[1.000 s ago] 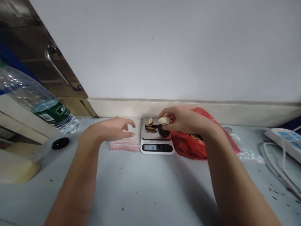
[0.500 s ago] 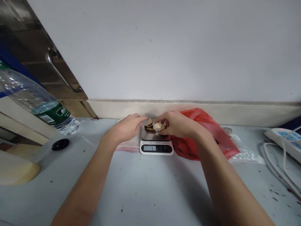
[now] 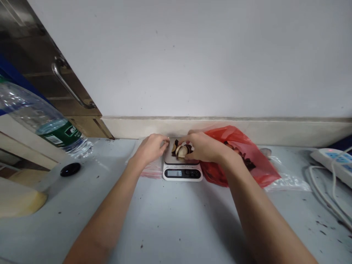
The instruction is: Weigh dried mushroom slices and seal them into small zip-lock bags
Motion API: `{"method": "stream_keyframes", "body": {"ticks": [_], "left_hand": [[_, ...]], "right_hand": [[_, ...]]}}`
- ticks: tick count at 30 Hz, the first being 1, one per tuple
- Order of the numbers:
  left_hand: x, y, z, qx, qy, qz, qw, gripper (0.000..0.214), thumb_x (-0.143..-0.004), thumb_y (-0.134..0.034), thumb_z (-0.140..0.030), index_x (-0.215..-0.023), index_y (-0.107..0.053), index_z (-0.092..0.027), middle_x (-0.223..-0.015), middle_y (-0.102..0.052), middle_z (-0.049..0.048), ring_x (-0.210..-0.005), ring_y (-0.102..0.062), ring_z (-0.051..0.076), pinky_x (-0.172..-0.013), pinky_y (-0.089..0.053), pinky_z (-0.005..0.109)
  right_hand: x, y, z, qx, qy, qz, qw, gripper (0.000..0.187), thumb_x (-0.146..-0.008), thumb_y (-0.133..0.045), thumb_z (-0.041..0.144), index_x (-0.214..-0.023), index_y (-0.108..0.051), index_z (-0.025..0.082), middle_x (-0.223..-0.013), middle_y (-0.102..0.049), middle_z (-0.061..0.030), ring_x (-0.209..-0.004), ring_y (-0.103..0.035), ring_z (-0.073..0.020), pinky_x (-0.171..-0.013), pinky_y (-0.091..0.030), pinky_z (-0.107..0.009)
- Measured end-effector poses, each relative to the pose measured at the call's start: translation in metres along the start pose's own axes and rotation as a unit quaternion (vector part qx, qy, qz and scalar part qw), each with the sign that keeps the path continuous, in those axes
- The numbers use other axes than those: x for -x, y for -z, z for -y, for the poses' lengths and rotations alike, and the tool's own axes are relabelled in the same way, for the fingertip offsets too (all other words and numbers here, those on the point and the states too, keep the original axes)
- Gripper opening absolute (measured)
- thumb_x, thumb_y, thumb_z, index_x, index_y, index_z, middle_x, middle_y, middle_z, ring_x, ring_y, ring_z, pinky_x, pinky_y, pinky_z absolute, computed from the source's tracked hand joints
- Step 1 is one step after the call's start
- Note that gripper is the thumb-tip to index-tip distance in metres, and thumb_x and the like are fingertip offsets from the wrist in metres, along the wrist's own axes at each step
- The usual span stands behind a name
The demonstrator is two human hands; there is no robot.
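A small white digital scale (image 3: 182, 172) stands on the grey counter by the wall, with pale and dark dried slices (image 3: 181, 149) heaped on its steel plate. My right hand (image 3: 203, 147) rests over the right side of the plate, its fingers curled around the slices. My left hand (image 3: 150, 149) is at the plate's left edge, fingers bent and pressed against the heap. A red plastic bag (image 3: 242, 157) holding more dark pieces lies open just right of the scale, under my right wrist.
Clear zip bags with pink strips (image 3: 150, 170) lie left of the scale. A plastic water bottle (image 3: 41, 119) and a black cap (image 3: 70, 169) are at the left. A clear bag (image 3: 288, 179) and a white power strip (image 3: 334, 163) with cords are at the right.
My left hand has moved right from the zip bags to the scale's plate. My right hand has lowered the pale slice onto the plate and closed over the heap.
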State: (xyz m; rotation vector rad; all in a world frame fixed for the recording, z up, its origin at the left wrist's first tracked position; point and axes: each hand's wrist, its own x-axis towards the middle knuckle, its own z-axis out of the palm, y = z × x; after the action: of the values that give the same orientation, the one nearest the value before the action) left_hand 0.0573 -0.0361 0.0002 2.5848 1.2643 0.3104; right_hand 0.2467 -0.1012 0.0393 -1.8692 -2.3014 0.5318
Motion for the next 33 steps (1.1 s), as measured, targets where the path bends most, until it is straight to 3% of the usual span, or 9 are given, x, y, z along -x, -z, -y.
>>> {"method": "stream_keyframes", "body": {"ticks": [6, 10, 14, 16, 19, 21, 25, 30, 33], "left_hand": [[-0.004, -0.009, 0.009, 0.048, 0.016, -0.077, 0.996, 0.019, -0.084, -0.058, -0.009, -0.084, -0.071, -0.022, -0.092, -0.078, 0.0061, -0.092, -0.074, 0.025, -0.083, -0.059, 0.036], [-0.003, 0.001, 0.008, 0.114, 0.002, -0.128, 0.985, 0.005, -0.087, -0.065, -0.020, -0.092, -0.066, -0.021, -0.093, -0.075, 0.0032, -0.085, -0.073, 0.020, -0.082, -0.062, 0.033], [0.004, 0.018, -0.009, 0.318, -0.029, -0.159, 0.934, 0.032, -0.077, -0.079, -0.033, -0.099, -0.058, -0.022, -0.103, -0.070, 0.0015, -0.079, -0.074, 0.016, -0.081, -0.064, 0.032], [0.008, 0.026, -0.019, 0.381, -0.028, -0.123, 0.916, 0.043, -0.071, -0.083, -0.034, -0.100, -0.054, -0.023, -0.106, -0.068, 0.0010, -0.079, -0.075, 0.015, -0.081, -0.064, 0.033], [0.014, 0.037, -0.024, 0.385, -0.018, -0.052, 0.921, 0.052, -0.066, -0.086, -0.036, -0.103, -0.052, -0.024, -0.108, -0.067, 0.0017, -0.084, -0.075, 0.018, -0.084, -0.063, 0.035], [0.018, 0.046, -0.020, 0.328, -0.017, -0.005, 0.944, 0.050, -0.067, -0.085, -0.041, -0.104, -0.056, -0.024, -0.104, -0.068, 0.0023, -0.090, -0.074, 0.021, -0.087, -0.062, 0.038], [0.025, 0.063, -0.004, 0.104, 0.035, 0.125, 0.986, 0.032, -0.077, -0.070, -0.044, -0.101, -0.065, -0.023, -0.103, -0.073, 0.0065, -0.100, -0.072, 0.026, -0.088, -0.057, 0.038], [0.030, 0.067, 0.007, -0.054, 0.123, 0.249, 0.959, 0.031, -0.068, -0.062, -0.023, -0.099, -0.068, -0.024, -0.112, -0.076, 0.0066, -0.096, -0.072, 0.026, -0.073, -0.052, 0.030], [0.029, 0.063, 0.009, -0.057, 0.134, 0.281, 0.948, 0.036, -0.060, -0.054, -0.013, -0.091, -0.066, -0.024, -0.104, -0.078, 0.0026, -0.084, -0.071, 0.022, -0.063, -0.047, 0.027]], "right_hand": [[0.006, 0.007, -0.006, -0.034, -0.001, -0.031, 0.999, 0.038, -0.085, -0.071, 0.014, -0.120, -0.078, 0.025, -0.111, -0.074, -0.0088, -0.089, -0.071, -0.0212, -0.075, -0.052, -0.027], [0.007, 0.007, -0.008, -0.108, 0.002, -0.099, 0.989, 0.027, -0.091, -0.066, 0.018, -0.116, -0.077, 0.020, -0.094, -0.077, -0.0077, -0.084, -0.073, -0.0217, -0.076, -0.054, -0.030], [0.008, 0.006, -0.007, -0.276, 0.084, -0.104, 0.952, 0.023, -0.092, -0.064, 0.021, -0.112, -0.073, 0.018, -0.100, -0.081, -0.0083, -0.090, -0.076, -0.0212, -0.079, -0.058, -0.032], [0.009, 0.008, -0.007, -0.331, 0.112, -0.086, 0.933, 0.017, -0.089, -0.066, 0.024, -0.103, -0.074, 0.018, -0.100, -0.082, -0.0084, -0.090, -0.077, -0.0220, -0.079, -0.058, -0.033], [0.017, 0.017, -0.008, -0.340, 0.091, -0.078, 0.933, 0.011, -0.084, -0.068, 0.026, -0.091, -0.074, 0.018, -0.091, -0.082, -0.0067, -0.085, -0.077, -0.0222, -0.076, -0.057, -0.031], [0.027, 0.026, -0.010, -0.302, 0.062, -0.095, 0.946, 0.012, -0.084, -0.068, 0.027, -0.089, -0.074, 0.019, -0.085, -0.081, -0.0047, -0.081, -0.075, -0.0212, -0.072, -0.055, -0.030], [0.048, 0.044, -0.023, -0.205, 0.004, -0.123, 0.971, 0.019, -0.087, -0.066, 0.036, -0.084, -0.077, 0.022, -0.075, -0.077, -0.0019, -0.071, -0.069, -0.0190, -0.062, -0.050, -0.029], [0.063, 0.050, -0.047, -0.050, -0.110, -0.127, 0.985, 0.018, -0.081, -0.073, 0.035, -0.067, -0.072, 0.025, -0.060, -0.066, -0.0023, -0.053, -0.056, -0.0179, -0.050, -0.039, -0.033], [0.061, 0.048, -0.049, -0.017, -0.145, -0.154, 0.977, 0.012, -0.080, -0.074, 0.038, -0.079, -0.076, 0.027, -0.065, -0.068, -0.0035, -0.053, -0.057, -0.0197, -0.050, -0.040, -0.034]]}}
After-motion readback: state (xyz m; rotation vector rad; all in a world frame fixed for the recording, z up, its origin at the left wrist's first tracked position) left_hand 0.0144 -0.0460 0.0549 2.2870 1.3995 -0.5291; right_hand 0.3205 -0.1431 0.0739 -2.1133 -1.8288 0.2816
